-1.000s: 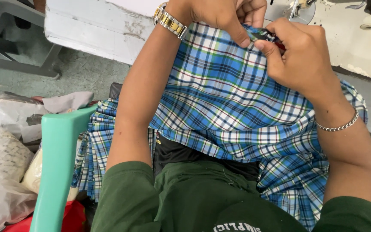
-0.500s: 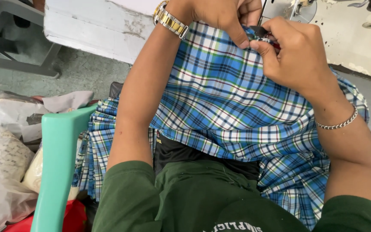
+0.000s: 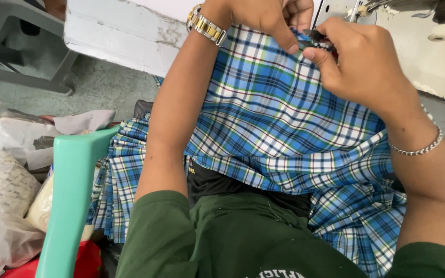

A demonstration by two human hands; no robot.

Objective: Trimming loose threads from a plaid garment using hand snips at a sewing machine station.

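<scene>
A blue, white and green plaid cloth (image 3: 284,123) lies over my lap and runs up to the edge of a white sewing machine table (image 3: 130,31). My left hand (image 3: 263,15), with a gold and silver watch on its wrist, pinches the cloth's top edge. My right hand (image 3: 361,67), with a silver bracelet on the wrist, grips a small dark tool (image 3: 318,38) with a red part at that same edge. The two hands almost touch. What the tool's tip does is hidden by my fingers.
A mint green plastic chair arm (image 3: 70,195) stands at my left, with more folded plaid cloth (image 3: 119,185) beside it. Plastic bags (image 3: 1,206) lie on the concrete floor at left. A grey stool (image 3: 16,46) stands at the top left. The sewing machine's metal parts (image 3: 366,7) show at the top.
My right hand has shifted slightly up and left along the cloth's top edge, closer to my left thumb. The cloth and my left hand have barely moved.
</scene>
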